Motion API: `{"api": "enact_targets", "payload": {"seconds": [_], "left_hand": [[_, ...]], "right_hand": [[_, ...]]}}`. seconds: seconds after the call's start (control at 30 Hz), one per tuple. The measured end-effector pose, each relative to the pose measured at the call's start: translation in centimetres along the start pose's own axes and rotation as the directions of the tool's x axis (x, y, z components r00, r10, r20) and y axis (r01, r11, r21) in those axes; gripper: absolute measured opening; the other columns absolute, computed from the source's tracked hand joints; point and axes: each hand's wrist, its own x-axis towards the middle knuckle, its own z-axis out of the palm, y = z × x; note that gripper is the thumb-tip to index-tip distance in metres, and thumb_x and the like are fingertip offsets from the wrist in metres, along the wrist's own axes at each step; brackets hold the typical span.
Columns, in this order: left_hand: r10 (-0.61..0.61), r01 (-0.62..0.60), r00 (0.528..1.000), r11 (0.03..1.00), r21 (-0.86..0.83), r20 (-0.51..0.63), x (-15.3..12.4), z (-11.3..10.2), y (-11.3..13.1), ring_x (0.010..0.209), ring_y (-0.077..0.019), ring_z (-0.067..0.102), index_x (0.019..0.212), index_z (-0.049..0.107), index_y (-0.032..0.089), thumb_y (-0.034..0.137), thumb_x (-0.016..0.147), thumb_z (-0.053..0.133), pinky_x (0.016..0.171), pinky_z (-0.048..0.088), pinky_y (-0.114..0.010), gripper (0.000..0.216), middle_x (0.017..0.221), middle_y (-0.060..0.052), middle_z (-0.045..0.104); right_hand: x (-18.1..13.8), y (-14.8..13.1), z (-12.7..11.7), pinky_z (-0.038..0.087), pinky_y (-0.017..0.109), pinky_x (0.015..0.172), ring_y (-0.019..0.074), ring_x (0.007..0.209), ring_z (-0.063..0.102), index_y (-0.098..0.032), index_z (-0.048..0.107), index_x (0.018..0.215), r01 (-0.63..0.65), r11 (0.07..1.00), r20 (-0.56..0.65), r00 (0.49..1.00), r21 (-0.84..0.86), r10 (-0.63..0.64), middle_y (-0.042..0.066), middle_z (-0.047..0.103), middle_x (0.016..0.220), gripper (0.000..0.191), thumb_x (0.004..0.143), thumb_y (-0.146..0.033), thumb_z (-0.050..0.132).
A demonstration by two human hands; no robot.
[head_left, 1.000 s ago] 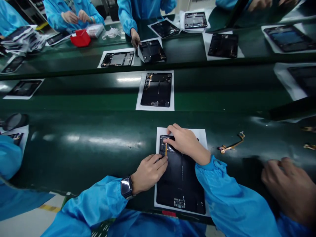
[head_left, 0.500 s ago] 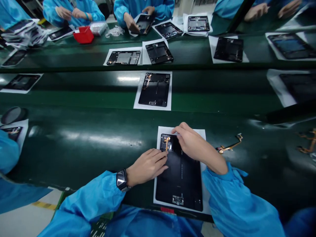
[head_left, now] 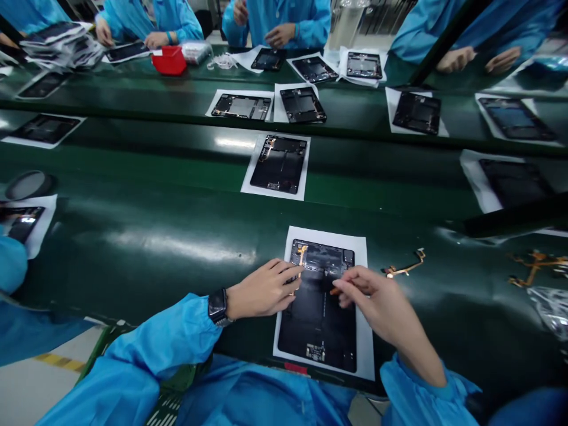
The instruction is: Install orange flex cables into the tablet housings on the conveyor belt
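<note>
In front of me a black tablet back housing [head_left: 319, 319] lies on a white sheet [head_left: 368, 355]. An orange flex cable [head_left: 303, 253] runs down its upper left corner. My left hand [head_left: 264, 290] lies with fingers outstretched over the housing's left edge, the fingertips touching around the lower part of that cable and partly hiding it. Above the housing's middle right, my right hand [head_left: 373, 296] pinches a small orange strip [head_left: 335, 290] between thumb and forefinger; most of the strip is hidden. Another flex cable [head_left: 406, 269] rests on the green bench to the right.
Farther off, another tablet housing [head_left: 281, 164] lies on its sheet on the conveyor. More flex cables [head_left: 536, 263] and a clear plastic bag [head_left: 552, 307] lie far right. A dark post [head_left: 515, 210] reaches in there. Co-workers in blue sit opposite, near a red box [head_left: 169, 60].
My right hand has moved down from the housing's top edge to its middle right, now with an orange strip in the fingers. My left hand stays on the left edge.
</note>
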Motion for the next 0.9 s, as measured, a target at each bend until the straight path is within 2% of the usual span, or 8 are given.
{"api": "enact_targets", "payload": {"seconds": [0.1,0.23,0.33,0.53,0.7,0.8,0.9], "left_hand": [[0.026,-0.026,1.000,0.998,-0.054,-0.012,-0.3,-0.1,-0.3,0.120,-0.0278,0.048,0.116,0.061,0.014,0.028,0.094,0.054,0.100,0.042,-0.044,0.027,0.139,-0.014,0.048],[0.041,-0.041,0.999,0.998,-0.044,-0.005,-0.6,-0.1,-0.4,0.124,-0.0291,0.045,0.115,0.062,0.013,0.026,0.093,0.054,0.102,0.040,-0.045,0.027,0.139,-0.015,0.048],[0.042,-0.043,0.999,0.998,-0.045,-0.020,-0.7,0.0,-0.2,0.124,-0.0285,0.046,0.114,0.062,0.013,0.023,0.092,0.055,0.100,0.041,-0.044,0.026,0.136,-0.015,0.050],[0.050,-0.051,0.999,0.995,-0.089,-0.016,-0.9,0.3,-0.3,0.127,-0.0299,0.043,0.116,0.061,0.012,0.025,0.091,0.055,0.103,0.039,-0.045,0.028,0.134,-0.011,0.054],[0.005,-0.031,0.993,0.977,-0.212,-0.121,-0.9,0.7,-0.8,0.128,-0.0259,0.043,0.113,0.062,0.015,0.023,0.092,0.053,0.102,0.041,-0.041,0.024,0.128,-0.009,0.060],[-0.038,0.009,0.987,0.983,-0.183,-0.159,-0.7,1.1,-0.9,0.130,-0.0268,0.041,0.115,0.059,0.014,0.024,0.093,0.054,0.104,0.039,-0.042,0.025,0.131,-0.011,0.056],[-0.033,0.019,0.989,0.995,-0.100,-0.146,-0.3,1.2,-0.8,0.127,-0.0283,0.043,0.114,0.057,0.013,0.028,0.093,0.056,0.103,0.040,-0.044,0.026,0.131,-0.013,0.054]], "right_hand": [[-0.9,0.9,1.4,0.045,0.027,0.056,0.0170,0.057,0.060,-0.021,0.058,0.084,0.016,0.997,-0.019,1.000,-0.074,-0.018,0.000,0.063,0.065,0.030,0.093,-0.049,0.054],[-2.0,1.5,2.5,0.048,0.028,0.066,0.0188,0.074,0.064,-0.022,0.059,0.097,0.058,0.994,-0.027,0.998,-0.097,-0.060,0.003,0.068,0.085,0.024,0.096,-0.044,0.052],[-2.8,1.6,2.9,0.050,0.029,0.071,0.0194,0.079,0.065,-0.023,0.059,0.105,0.058,0.991,-0.032,0.998,-0.119,-0.062,0.003,0.068,0.091,0.023,0.095,-0.043,0.054],[-3.3,1.0,4.0,0.051,0.028,0.072,0.0190,0.079,0.066,-0.023,0.062,0.103,0.131,0.957,-0.079,0.985,-0.260,-0.156,0.003,0.069,0.092,0.018,0.096,-0.037,0.054],[-2.6,-0.1,5.0,0.052,0.031,0.074,0.0210,0.084,0.066,-0.022,0.060,0.105,0.251,0.873,-0.032,0.957,-0.418,-0.290,0.005,0.068,0.098,0.016,0.099,-0.029,0.047],[-2.3,-0.5,5.0,0.052,0.033,0.076,0.0215,0.086,0.066,-0.022,0.059,0.107,0.272,0.850,-0.023,0.949,-0.452,-0.315,0.006,0.067,0.100,0.017,0.099,-0.026,0.044],[-2.2,-0.6,4.8,0.052,0.033,0.075,0.0215,0.088,0.066,-0.022,0.059,0.107,0.285,0.846,-0.040,0.940,-0.451,-0.338,0.006,0.067,0.100,0.016,0.099,-0.026,0.046]]}}
